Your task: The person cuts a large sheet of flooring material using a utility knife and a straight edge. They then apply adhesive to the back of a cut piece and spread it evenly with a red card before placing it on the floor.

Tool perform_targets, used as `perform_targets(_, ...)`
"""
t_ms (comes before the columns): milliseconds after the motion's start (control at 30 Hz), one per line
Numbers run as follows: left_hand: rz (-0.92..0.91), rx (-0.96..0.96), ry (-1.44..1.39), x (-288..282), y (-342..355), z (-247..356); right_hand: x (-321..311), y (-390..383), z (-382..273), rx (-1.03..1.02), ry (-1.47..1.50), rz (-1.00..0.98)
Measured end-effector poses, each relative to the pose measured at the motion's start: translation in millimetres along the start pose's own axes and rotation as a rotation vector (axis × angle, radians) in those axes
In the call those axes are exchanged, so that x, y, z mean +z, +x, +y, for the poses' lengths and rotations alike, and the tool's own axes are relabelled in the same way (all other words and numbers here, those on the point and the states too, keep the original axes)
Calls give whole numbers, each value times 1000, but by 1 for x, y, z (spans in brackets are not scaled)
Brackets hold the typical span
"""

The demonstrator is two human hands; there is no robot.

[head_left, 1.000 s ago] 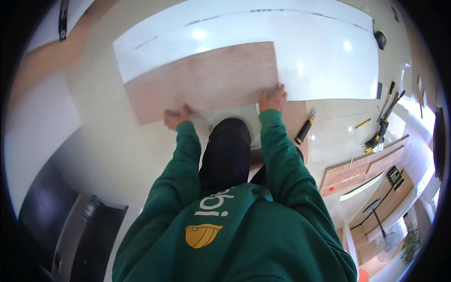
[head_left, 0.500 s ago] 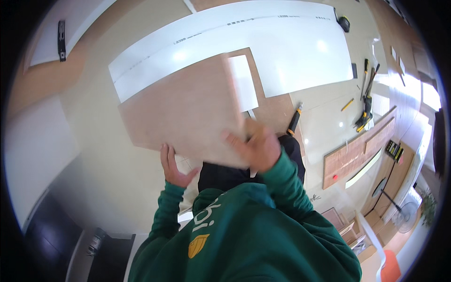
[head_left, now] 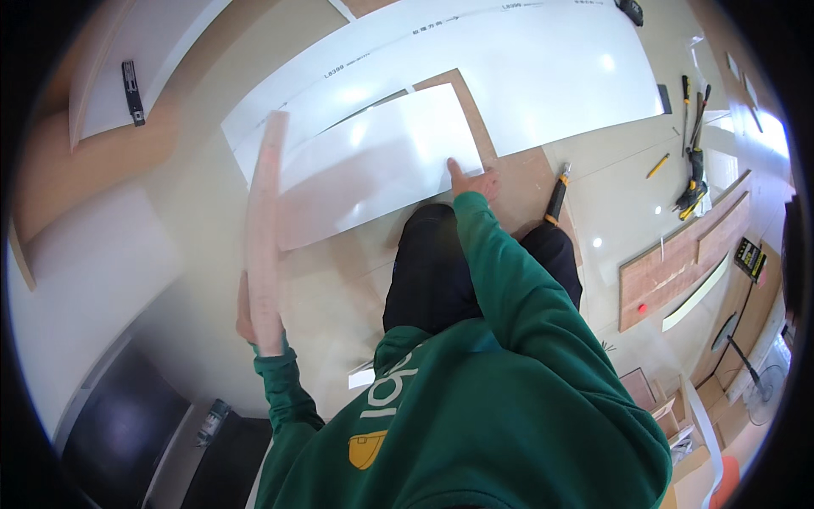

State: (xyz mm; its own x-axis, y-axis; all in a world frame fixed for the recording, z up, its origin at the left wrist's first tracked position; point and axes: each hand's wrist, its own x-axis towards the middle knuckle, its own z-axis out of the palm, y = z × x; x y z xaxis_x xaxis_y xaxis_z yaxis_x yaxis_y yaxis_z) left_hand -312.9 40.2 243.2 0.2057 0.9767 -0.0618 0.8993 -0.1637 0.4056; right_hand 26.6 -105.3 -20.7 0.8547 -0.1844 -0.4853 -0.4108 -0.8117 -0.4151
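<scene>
Your left hand (head_left: 245,314) clamps the board (head_left: 267,225), apparently mid-turn and next needing steadiness, while your right hand (head_left: 477,184), spread, touches the smaller sheet (head_left: 403,140).

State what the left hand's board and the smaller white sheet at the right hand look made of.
Board: probably wood or plywood, matte, from its pinkish-brown surface; blur hides any grain. White sheet: glossy, from its light reflections; perhaps plastic laminate or coated paper.
</scene>
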Motion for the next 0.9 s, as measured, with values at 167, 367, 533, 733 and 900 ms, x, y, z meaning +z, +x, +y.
perform_targets(167, 326, 95, -205, -27, 5, -54, 18, -17, -37, 774, 377, -55)
perform_targets(367, 182, 51, -282, -86, -13, -79, -41, -46, -88, 510, 1436, -803)
perform_targets(533, 324, 75, -294, -52, -7, -39, -241, -61, -92, -135, 1729, -900)
perform_targets(733, 207, 358, -338, -41, -26, 17, -382, -21, 98, -169, 1890, -407)
perform_targets(900, 47, 473, -266, -37, -26, 51, -377, -58, 259, -13, 2119, 14)
